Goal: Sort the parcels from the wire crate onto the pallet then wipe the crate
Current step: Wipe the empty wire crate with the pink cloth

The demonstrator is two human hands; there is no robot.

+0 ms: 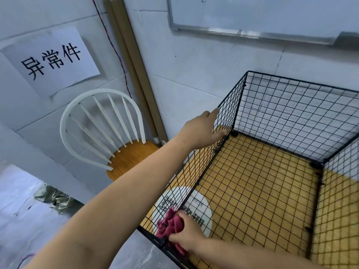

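A black wire crate [287,105] stands open on a yellow wooden surface with nothing inside it. My left hand [202,131] reaches out and grips the top edge of the crate's left wall, fingers hooked over the wire. My right hand [186,235] holds a crumpled dark red cloth [171,225] pressed against the near left corner of the crate, low on the mesh. No parcels or pallet are in view.
A white spindle-back chair [101,131] with a wooden seat stands left of the crate against the wall. Cardboard tubes [132,66] lean in the corner. A paper sign [50,59] and a whiteboard [252,14] hang on the wall. A round white sticker [204,206] lies under the crate.
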